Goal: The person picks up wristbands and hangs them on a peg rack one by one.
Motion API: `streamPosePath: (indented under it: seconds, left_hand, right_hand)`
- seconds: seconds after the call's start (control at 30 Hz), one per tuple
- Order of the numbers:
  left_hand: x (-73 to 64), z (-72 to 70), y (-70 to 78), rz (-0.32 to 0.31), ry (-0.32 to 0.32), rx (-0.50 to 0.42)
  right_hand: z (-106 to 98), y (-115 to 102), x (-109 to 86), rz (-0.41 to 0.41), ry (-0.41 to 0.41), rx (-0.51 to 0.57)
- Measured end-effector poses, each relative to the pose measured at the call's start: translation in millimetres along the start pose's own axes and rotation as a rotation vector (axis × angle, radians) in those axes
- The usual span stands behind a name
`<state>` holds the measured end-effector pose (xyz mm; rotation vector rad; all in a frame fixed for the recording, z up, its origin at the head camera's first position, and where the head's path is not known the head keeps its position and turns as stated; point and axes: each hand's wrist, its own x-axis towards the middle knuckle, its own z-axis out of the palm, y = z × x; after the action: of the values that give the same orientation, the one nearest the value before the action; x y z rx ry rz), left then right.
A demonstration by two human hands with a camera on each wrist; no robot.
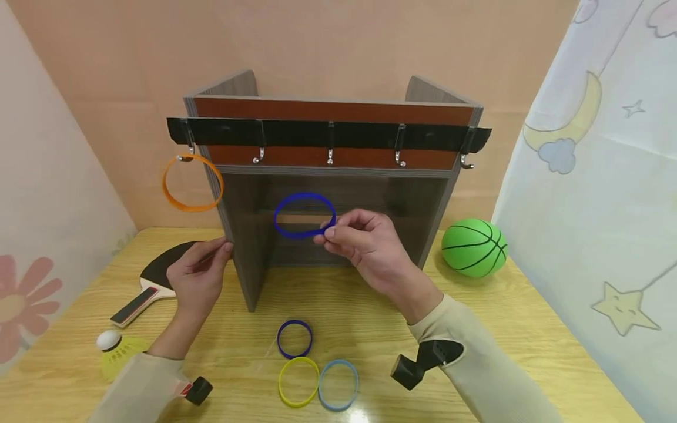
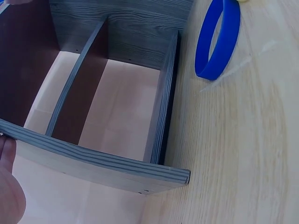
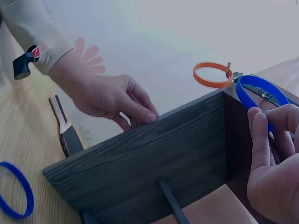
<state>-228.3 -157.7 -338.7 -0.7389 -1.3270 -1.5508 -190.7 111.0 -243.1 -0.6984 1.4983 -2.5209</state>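
My right hand [image 1: 372, 244] pinches a blue silicone wristband [image 1: 305, 194] between thumb and fingers, in front of the grey wooden shelf unit [image 1: 248, 247]. The band is held up below the hook rail [image 1: 296, 132], its loop to the left of the fingers. With bent fingers and thumb, my left hand [image 1: 198, 273] holds the front edge of the unit's left side panel [image 3: 140, 154]. An orange wristband [image 1: 193, 208] hangs from the leftmost hook. Lying on the table below are a dark blue wristband [image 1: 311, 341], a yellow one [image 1: 280, 382] and a light blue one [image 1: 357, 382].
Several silver hooks, such as the middle hook [image 1: 330, 155], line the black strip. At left lie a table tennis paddle [image 1: 158, 276] and a yellow shuttlecock [image 1: 119, 352]. A green ball [image 1: 475, 248] sits right of the unit on the wooden table [image 1: 508, 329].
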Motion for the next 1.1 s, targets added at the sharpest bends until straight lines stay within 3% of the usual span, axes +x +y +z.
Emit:
streamPosePath:
  seconds: [0.17, 0.5, 0.77, 1.1]
  left_hand:
    - [-3.1, -2.2, -9.5, -0.004, -0.005, 0.015]
    - [1.9, 0.7, 1.5, 0.009, 0.014, 0.011]
    - [0.8, 2.9, 1.3, 0.002, 0.009, -0.051]
    - [-1.5, 0.6, -2.7, 0.002, 0.019, -0.005]
  right_hand:
    - [11.2, -5.1, 5.9, -0.007, -0.015, 0.024]
    - [42.5, -11.0, 25.5, -0.038, -0.092, 0.052]
    - [50.5, -8.5, 34.0, -0.056, -0.045, 0.071]
    - [50.6, -5.3, 39.5, -0.018, -0.004, 0.048]
